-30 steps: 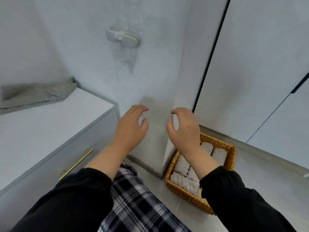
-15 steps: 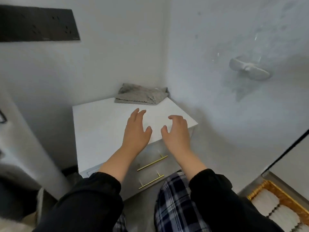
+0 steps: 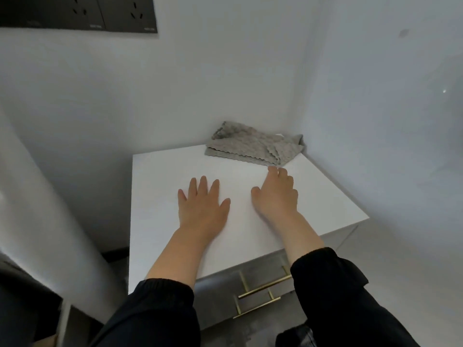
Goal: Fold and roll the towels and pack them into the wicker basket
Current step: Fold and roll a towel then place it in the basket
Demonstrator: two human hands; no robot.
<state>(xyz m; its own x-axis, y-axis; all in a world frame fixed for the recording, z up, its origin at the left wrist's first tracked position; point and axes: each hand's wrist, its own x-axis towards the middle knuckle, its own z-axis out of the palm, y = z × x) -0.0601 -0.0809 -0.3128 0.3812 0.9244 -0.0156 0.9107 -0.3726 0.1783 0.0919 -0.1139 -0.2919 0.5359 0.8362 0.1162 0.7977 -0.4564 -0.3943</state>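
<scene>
A grey towel (image 3: 253, 146) lies loosely folded at the back right corner of a white cabinet top (image 3: 160, 196). My left hand (image 3: 203, 206) is spread flat over the middle of the top, fingers straight. My right hand (image 3: 276, 194) reaches toward the towel with its fingers slightly bent; the fingertips are just short of the towel's near edge. Neither hand holds anything. The wicker basket is out of view.
The cabinet stands in a corner between two pale walls. Its grey drawer fronts carry brass bar handles (image 3: 260, 289). A dark socket panel (image 3: 77, 13) is on the wall at upper left. A pale rounded column (image 3: 45, 209) stands left of the cabinet.
The view has swung left from the basket on the floor to the cabinet. Both hands moved forward over the top; the left flattened out and the right reached toward the towel.
</scene>
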